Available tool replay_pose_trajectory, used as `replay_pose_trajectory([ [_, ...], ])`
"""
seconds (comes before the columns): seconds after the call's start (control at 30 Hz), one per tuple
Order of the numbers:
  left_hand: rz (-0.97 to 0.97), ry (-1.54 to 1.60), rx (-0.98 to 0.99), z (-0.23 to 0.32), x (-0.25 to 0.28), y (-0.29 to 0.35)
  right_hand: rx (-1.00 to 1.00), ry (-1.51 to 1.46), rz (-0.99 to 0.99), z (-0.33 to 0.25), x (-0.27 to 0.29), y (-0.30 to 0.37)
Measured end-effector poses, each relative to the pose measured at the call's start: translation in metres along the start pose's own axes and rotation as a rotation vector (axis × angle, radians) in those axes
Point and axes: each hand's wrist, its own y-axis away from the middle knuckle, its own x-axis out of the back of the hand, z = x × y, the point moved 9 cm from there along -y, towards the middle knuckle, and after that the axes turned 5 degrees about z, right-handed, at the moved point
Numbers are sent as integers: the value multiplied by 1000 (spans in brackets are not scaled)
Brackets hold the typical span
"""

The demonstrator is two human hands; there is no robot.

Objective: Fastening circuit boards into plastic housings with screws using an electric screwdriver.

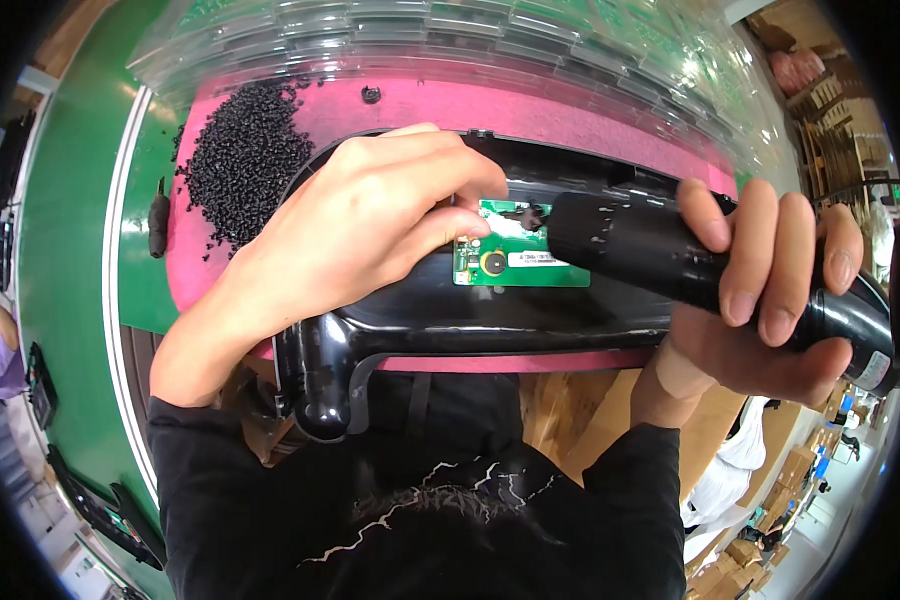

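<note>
A green circuit board (562,275) lies inside a long black plastic housing (440,335). My right hand (760,290) is wrapped round a thick black electric screwdriver (630,240). Its narrow end slants down to the left, over the upper part of the board. My left hand (370,215) reaches across the housing's left part, with thumb and forefinger curled close together at the board's upper left corner. The thumb tip appears to touch the board there; whatever lies between those fingers is too small or hidden to make out.
A heap of small black screws (245,160) lies on the pink mat (340,105) at the left. One loose black part (370,95) sits behind the housing. Stacked clear plastic trays (450,45) line the far side. A dark-handled tool (158,220) lies on the green table (80,250).
</note>
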Motion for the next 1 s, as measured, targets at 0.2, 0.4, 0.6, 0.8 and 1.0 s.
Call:
replay_pose_trajectory([
  [0.2,-60,-94,-28,2,-2,4,17,312,106,-15,21,-1],
  [0.4,-190,-139,7,-2,-11,7,-13,458,89,-10,20,-3],
  [0.6,-152,-47,-99,5,-15,6,-14,496,116,-5,23,-4],
  [0.8,-281,-99,-147,3,-24,14,-35,522,120,3,22,-7],
  [1.0,-337,-39,58,-16,-24,18,-152,577,65,25,15,-13],
])
